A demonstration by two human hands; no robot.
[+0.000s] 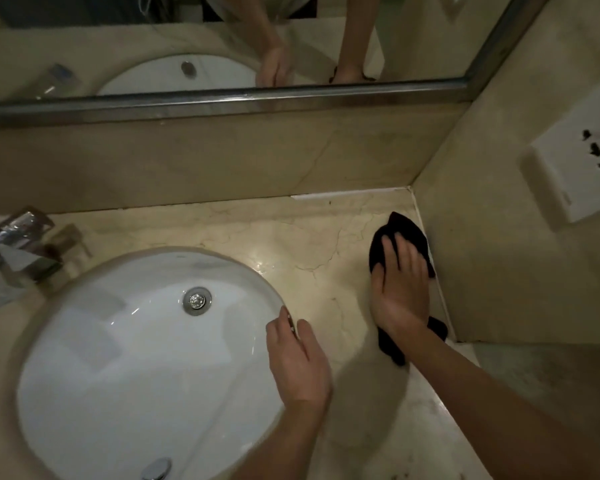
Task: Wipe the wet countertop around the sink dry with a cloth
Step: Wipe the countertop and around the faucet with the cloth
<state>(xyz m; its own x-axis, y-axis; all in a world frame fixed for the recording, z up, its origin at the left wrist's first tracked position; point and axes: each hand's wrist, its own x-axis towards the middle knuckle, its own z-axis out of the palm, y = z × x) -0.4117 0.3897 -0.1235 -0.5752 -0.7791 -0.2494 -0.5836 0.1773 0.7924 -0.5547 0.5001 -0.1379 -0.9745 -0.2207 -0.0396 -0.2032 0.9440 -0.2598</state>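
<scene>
Here right hand (400,289) presses black cloth (400,230) flat (fingers spread), under fingertips

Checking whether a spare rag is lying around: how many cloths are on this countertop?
1. A black cloth lies under the right hand, on the countertop by the right wall. The counter left of the sink is partly out of view.

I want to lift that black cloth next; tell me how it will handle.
The black cloth is probably floppy: it lies bunched and flattened under the right hand. It looks thin, so likely light. On the glossy countertop it should slide easily when pushed.
</scene>
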